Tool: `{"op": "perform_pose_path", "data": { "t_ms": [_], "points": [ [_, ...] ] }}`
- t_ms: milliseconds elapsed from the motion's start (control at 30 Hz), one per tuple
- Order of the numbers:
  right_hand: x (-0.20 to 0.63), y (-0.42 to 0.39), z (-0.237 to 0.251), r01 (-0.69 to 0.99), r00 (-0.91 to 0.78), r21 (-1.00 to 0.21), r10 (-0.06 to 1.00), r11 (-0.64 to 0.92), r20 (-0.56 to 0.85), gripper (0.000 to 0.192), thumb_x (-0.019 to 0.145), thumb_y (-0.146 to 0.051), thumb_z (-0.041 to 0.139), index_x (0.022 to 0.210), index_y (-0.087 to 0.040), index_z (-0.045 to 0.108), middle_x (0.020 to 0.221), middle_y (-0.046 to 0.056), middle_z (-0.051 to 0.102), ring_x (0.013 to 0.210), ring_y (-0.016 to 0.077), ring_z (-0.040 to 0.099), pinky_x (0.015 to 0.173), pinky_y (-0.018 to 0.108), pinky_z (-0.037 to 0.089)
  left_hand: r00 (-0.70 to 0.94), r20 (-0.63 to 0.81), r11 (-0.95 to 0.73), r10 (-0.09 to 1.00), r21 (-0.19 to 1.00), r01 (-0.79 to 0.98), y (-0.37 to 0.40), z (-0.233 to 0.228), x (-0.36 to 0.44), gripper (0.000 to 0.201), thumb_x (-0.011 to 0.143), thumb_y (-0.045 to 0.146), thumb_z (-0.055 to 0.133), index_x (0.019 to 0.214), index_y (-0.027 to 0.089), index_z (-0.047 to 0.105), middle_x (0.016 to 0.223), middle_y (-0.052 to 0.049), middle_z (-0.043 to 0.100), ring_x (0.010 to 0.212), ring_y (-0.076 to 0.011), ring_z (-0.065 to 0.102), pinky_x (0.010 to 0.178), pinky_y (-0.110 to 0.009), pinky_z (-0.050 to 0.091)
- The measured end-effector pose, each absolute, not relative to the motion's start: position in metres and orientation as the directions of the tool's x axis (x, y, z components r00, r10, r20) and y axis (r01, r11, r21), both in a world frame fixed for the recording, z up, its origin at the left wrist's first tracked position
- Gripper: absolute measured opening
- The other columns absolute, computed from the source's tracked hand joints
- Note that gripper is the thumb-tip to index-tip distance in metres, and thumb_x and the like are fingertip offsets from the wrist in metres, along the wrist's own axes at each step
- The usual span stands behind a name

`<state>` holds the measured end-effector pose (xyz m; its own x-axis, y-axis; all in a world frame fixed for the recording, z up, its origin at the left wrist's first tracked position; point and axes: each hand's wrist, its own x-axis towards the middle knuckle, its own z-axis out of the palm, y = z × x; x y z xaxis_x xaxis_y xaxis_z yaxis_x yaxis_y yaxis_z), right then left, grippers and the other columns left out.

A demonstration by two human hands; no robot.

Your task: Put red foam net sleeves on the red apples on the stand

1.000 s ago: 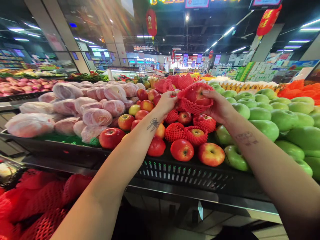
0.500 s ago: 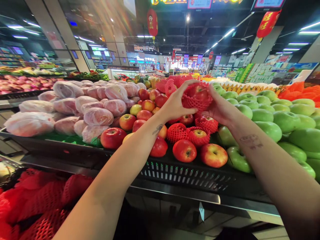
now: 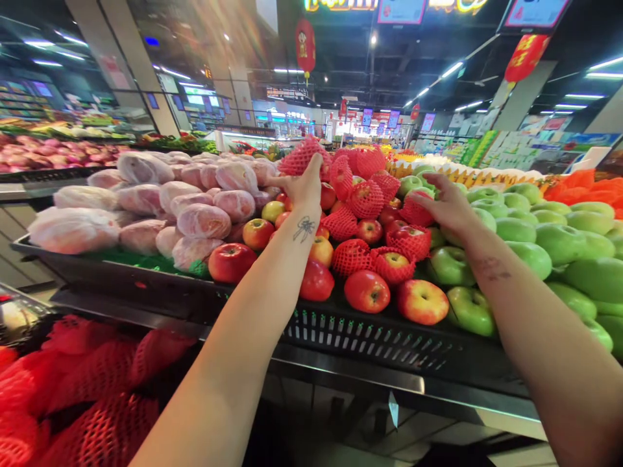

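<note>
My left hand (image 3: pixel 302 188) reaches to the back of the apple pile, its fingers closed on a red foam fruit net (image 3: pixel 302 155); part of the grip is hidden behind the hand. My right hand (image 3: pixel 450 206) is open over the right side of the pile, fingers stretched forward, beside an apple in a red foam net (image 3: pixel 417 209). Between the hands lie more netted apples (image 3: pixel 367 198). Bare red apples (image 3: pixel 367 291) line the front of the black crate (image 3: pixel 370 337).
Wrapped pinkish fruits (image 3: pixel 204 222) are stacked on the left, green apples (image 3: pixel 559 239) on the right. Red foam nets (image 3: pixel 92 383) fill a container at lower left. A metal shelf edge (image 3: pixel 350 373) runs below the crate. Red lanterns (image 3: pixel 305 47) hang overhead.
Both hands held a netted apple above the pile; they have let it go and parted. My left hand moved left and back to a foam net, my right hand opened out to the right.
</note>
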<state>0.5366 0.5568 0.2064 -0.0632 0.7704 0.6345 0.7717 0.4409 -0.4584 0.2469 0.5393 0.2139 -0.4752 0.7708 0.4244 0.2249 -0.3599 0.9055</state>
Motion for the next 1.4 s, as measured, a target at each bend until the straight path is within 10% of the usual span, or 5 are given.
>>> {"op": "perform_pose_path", "data": {
  "t_ms": [300,500,733,1267,1400],
  "points": [
    [0.535,0.564,0.205,0.958,-0.271,0.021,0.881,0.285,0.389,0.072,0.073,-0.022,0.074,0.144,-0.020,0.065,0.118,0.016,0.075,0.115,0.0413,0.070,0.102,0.057,0.054,-0.636,0.437,-0.057,0.636,0.848,0.526,0.536,0.204,0.249,0.089,0.064,0.028,0.096,0.139,0.019,0.050,0.155,-0.027,0.047,0.153,-0.0513,0.038,0.121,-0.062,0.038],
    [0.529,0.548,0.213,0.981,-0.154,-0.038,0.875,0.193,0.459,0.026,0.076,-0.028,0.074,0.101,-0.021,0.076,0.088,0.011,0.072,0.097,0.0362,0.071,0.091,0.051,0.054,-0.570,0.403,0.048,0.716,0.786,0.616,0.536,0.204,0.250,0.095,0.062,0.008,0.091,0.145,0.015,0.046,0.159,-0.032,0.039,0.153,-0.0558,0.034,0.118,-0.066,0.039],
    [0.532,0.521,0.229,0.900,-0.052,-0.174,0.493,0.401,0.868,0.016,0.085,-0.033,0.077,0.080,-0.020,0.071,0.133,0.020,0.057,0.133,0.0426,0.047,0.119,0.063,0.031,-0.670,0.452,0.020,0.588,0.821,0.571,0.529,0.209,0.244,0.089,0.076,0.017,0.086,0.152,0.018,0.039,0.159,-0.028,0.042,0.149,-0.0486,0.043,0.117,-0.062,0.041],
    [0.537,0.558,0.204,0.753,-0.509,-0.028,0.610,0.657,0.608,0.060,0.088,-0.051,0.069,0.140,-0.022,0.068,0.144,0.014,0.064,0.139,0.0347,0.055,0.123,0.054,0.037,-0.700,0.428,0.230,0.571,0.735,0.638,0.544,0.204,0.232,0.080,0.095,0.022,0.069,0.163,0.004,0.031,0.173,-0.027,0.029,0.162,-0.0368,0.029,0.132,-0.048,0.029],
    [0.535,0.558,0.205,0.845,-0.474,0.006,0.745,0.534,0.469,0.034,0.093,-0.046,0.064,0.112,-0.025,0.083,0.130,0.011,0.073,0.131,0.0333,0.061,0.121,0.052,0.037,-0.679,0.474,0.116,0.560,0.767,0.631,0.545,0.202,0.234,0.082,0.092,0.021,0.073,0.163,0.009,0.034,0.171,-0.024,0.032,0.158,-0.0365,0.038,0.132,-0.046,0.030]
  ]
}}
